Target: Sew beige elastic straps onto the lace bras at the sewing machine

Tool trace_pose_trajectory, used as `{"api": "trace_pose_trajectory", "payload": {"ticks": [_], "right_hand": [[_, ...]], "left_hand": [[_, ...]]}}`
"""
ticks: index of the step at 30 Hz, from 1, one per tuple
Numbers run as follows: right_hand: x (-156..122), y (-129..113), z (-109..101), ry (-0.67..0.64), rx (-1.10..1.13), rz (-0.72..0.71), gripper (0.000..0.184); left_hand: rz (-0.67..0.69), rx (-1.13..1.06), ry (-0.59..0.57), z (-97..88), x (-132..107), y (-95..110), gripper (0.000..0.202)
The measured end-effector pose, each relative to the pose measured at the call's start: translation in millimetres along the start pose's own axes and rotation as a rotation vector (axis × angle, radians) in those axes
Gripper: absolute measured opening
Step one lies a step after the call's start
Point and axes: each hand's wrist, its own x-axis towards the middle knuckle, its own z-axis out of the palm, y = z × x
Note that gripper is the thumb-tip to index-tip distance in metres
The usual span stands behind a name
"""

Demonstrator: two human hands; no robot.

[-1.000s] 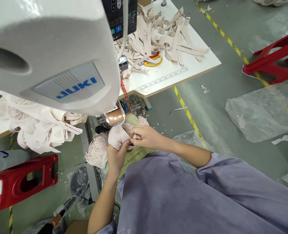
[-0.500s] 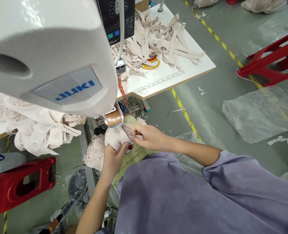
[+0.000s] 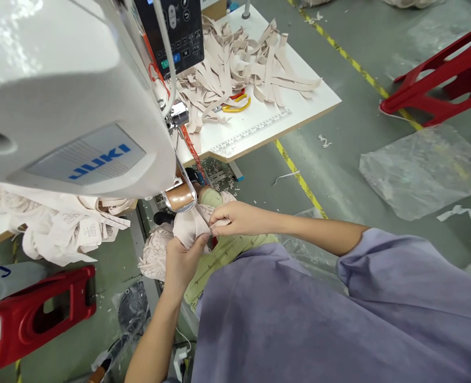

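Observation:
A pale beige and lace garment piece [image 3: 187,226] is bunched in front of my lap, just under the arm of a white JUKI sewing machine [image 3: 71,101]. My left hand [image 3: 181,260] grips the garment from below, fingers closed round the fabric. My right hand [image 3: 233,218] pinches the fabric's edge between thumb and fingers, right beside the left hand. A lace part [image 3: 153,252] of the garment hangs down to the left of my left hand.
A white table [image 3: 295,103] behind the machine carries a heap of beige fabric strips [image 3: 235,66], yellow-handled scissors [image 3: 237,103] and a printed ruler. White labelled fabric [image 3: 67,226] hangs at left. Red plastic stools [image 3: 31,314] [image 3: 443,85] stand on the floor; clear plastic sheets [image 3: 422,170] lie at right.
The view has shifted, so the machine and table sit further left. Both hands stay on the garment, the right hand's pinch drawn slightly closer to the left.

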Motion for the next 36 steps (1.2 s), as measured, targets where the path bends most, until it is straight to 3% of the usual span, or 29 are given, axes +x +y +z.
{"api": "trace_pose_trajectory", "payload": {"ticks": [5, 11, 18, 22, 26, 30, 33, 36], "right_hand": [[-0.8, 3.0, 6.1, -0.036, 0.259, 0.174, 0.024], [-0.4, 5.6, 10.0, 0.008, 0.486, 0.203, 0.029], [1.9, -4.3, 11.2, 0.128, 0.231, 0.125, 0.025], [5.2, -11.1, 9.7, 0.19, 0.113, 0.104, 0.02], [7.6, -27.1, -10.0, 0.031, 0.259, 0.124, 0.019], [14.2, -51.1, -34.1, -0.094, 0.46, 0.148, 0.02], [24.2, -70.7, -44.4, -0.217, 0.449, 0.115, 0.018], [33.1, -91.3, -53.5, -0.357, 0.34, 0.052, 0.017]], "left_hand": [[-0.099, -0.096, -0.028, -1.6, 4.4, -9.1, 0.034], [-0.156, -0.369, 0.043, 9.3, 12.0, -20.2, 0.035], [-0.129, -0.481, 0.197, 26.7, 14.1, -17.6, 0.036], [-0.088, -0.453, 0.203, 25.9, 8.7, -7.1, 0.035], [-0.051, -0.442, 0.225, 13.2, -3.9, -20.3, 0.052], [0.063, -0.682, 0.275, 11.0, -17.1, -40.7, 0.089], [0.095, -0.744, 0.203, 14.4, -20.2, -34.0, 0.107], [0.119, -0.749, 0.194, 11.0, -19.5, -15.0, 0.106]]}}
